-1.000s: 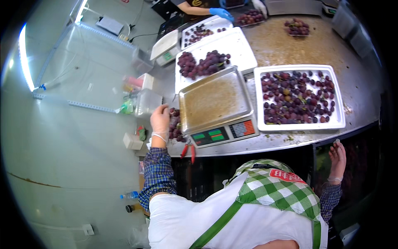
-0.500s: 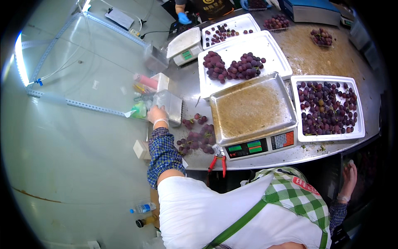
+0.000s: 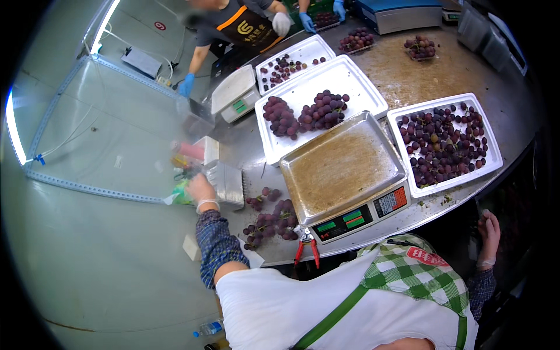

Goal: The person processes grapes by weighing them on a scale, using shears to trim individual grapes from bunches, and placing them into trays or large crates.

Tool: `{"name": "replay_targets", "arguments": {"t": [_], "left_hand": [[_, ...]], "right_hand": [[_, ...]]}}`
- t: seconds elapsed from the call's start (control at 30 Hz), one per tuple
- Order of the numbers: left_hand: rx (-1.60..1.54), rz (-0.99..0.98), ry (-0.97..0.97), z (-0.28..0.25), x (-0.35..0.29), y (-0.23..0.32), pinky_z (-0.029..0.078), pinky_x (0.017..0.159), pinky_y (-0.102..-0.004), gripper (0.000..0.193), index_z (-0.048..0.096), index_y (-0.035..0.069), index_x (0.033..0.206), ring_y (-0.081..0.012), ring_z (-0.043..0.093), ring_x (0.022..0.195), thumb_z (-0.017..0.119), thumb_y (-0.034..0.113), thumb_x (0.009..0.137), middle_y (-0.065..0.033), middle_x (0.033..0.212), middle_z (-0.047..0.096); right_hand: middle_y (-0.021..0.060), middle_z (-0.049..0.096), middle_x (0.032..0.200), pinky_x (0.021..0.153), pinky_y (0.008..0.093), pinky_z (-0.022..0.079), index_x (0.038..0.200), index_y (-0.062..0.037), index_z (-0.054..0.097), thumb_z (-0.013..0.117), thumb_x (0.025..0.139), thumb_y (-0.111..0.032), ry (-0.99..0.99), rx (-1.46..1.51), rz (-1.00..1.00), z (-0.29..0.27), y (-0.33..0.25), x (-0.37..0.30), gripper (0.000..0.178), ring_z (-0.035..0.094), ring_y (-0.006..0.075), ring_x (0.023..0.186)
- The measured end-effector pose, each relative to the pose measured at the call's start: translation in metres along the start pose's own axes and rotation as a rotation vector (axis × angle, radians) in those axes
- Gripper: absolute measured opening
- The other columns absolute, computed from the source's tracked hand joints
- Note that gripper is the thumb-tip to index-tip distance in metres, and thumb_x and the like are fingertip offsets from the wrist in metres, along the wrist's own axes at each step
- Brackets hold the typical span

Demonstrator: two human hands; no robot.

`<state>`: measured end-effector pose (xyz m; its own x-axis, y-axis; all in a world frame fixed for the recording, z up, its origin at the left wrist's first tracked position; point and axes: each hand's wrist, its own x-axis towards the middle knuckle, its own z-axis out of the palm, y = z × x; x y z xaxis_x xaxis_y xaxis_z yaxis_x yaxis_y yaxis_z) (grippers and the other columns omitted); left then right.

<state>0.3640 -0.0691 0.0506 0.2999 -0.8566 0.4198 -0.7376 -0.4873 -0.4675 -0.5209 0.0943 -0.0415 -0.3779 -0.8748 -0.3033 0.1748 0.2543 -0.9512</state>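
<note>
My left hand [image 3: 200, 188] reaches out at the table's left edge, between a stack of clear plastic boxes [image 3: 228, 185] and a crumpled green thing [image 3: 182, 191]. Its fingers are blurred and partly hidden, so I cannot tell whether they hold anything. My right hand [image 3: 490, 236] hangs low beyond the table's front edge, fingers stretched out and loosely apart, nothing visible in it. Nearer me than the boxes lie loose grape bunches [image 3: 272, 221] on the metal table. Red-handled pruning shears [image 3: 306, 248] lie beside them, in front of a scale with a metal pan [image 3: 344, 169].
A white tray of loose grapes [image 3: 446, 146] sits right of the scale. Behind it, another white tray [image 3: 356, 87] holds two bunches. A smaller scale [image 3: 235, 93] stands far left. Across the table is a co-worker with a blue-gloved hand [image 3: 186, 86]. A pink roll [image 3: 189, 150] lies left.
The view has shifted, showing more of the co-worker across the table. My left hand has moved left off the clear boxes, toward the green thing. My right hand still hangs low, fingers extended.
</note>
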Motion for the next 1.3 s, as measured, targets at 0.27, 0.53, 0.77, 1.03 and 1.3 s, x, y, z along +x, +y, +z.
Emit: {"name": "replay_targets", "arguments": {"t": [0.27, 0.53, 0.77, 1.03, 1.3], "left_hand": [[-0.663, 0.648, 0.322, -0.181, -0.034, 0.192, 0.044, 0.060, -0.0415, 0.009, 0.056, 0.010, 0.082, -0.0294, 0.056, 0.069, 0.058, 0.004, 0.075, -0.0102, 0.073, 0.054], [-0.634, 0.914, -0.099, -0.217, -0.115, 0.344, 0.044, 0.074, -0.0417, 0.018, 0.061, 0.009, 0.087, -0.0278, 0.059, 0.087, 0.064, 0.025, 0.080, -0.0095, 0.089, 0.061], [-0.935, 0.821, 0.083, -0.250, -0.113, 0.355, 0.048, 0.073, -0.0436, 0.028, 0.064, 0.005, 0.097, -0.0330, 0.062, 0.084, 0.073, 0.023, 0.078, -0.0139, 0.089, 0.064], [-1.474, 1.122, -0.520, -0.391, -0.177, 0.470, 0.052, 0.078, -0.0339, 0.021, 0.066, 0.000, 0.106, -0.0258, 0.067, 0.087, 0.064, 0.003, 0.085, -0.0156, 0.097, 0.068], [-1.244, 1.659, -1.095, -0.452, -0.288, 0.623, 0.051, 0.081, -0.0353, 0.025, 0.064, 0.001, 0.108, -0.0313, 0.066, 0.092, 0.061, 0.019, 0.090, -0.0179, 0.100, 0.068]], "right_hand": [[-0.0011, 0.061, 0.091, 0.069, 0.0193, 0.043, 0.108, -0.0006, 0.063, 0.054, 0.096, -0.013, 0.022, -0.025, -0.016, 0.054, -0.020, 0.008, 0.020, 0.055, 0.0064, 0.079], [-0.0040, 0.056, 0.086, 0.066, 0.0186, 0.040, 0.106, -0.0023, 0.064, 0.056, 0.094, -0.013, 0.040, 0.014, -0.034, 0.045, -0.029, -0.001, 0.018, 0.049, 0.0052, 0.075], [0.0018, 0.063, 0.106, 0.080, 0.0256, 0.047, 0.114, -0.0046, 0.063, 0.053, 0.094, -0.016, 0.262, -0.028, -0.008, -0.067, 0.035, -0.010, 0.025, 0.060, 0.0110, 0.090], [-0.0003, 0.062, 0.110, 0.080, 0.0257, 0.047, 0.123, -0.0116, 0.058, 0.053, 0.093, -0.019, 0.711, 0.272, 0.075, -0.189, 0.043, -0.040, 0.031, 0.058, 0.0090, 0.090], [0.0018, 0.062, 0.113, 0.083, 0.0281, 0.048, 0.122, -0.0090, 0.059, 0.054, 0.093, -0.019, 0.731, 0.515, 0.143, -0.202, 0.066, -0.056, 0.031, 0.060, 0.0130, 0.095]]}}
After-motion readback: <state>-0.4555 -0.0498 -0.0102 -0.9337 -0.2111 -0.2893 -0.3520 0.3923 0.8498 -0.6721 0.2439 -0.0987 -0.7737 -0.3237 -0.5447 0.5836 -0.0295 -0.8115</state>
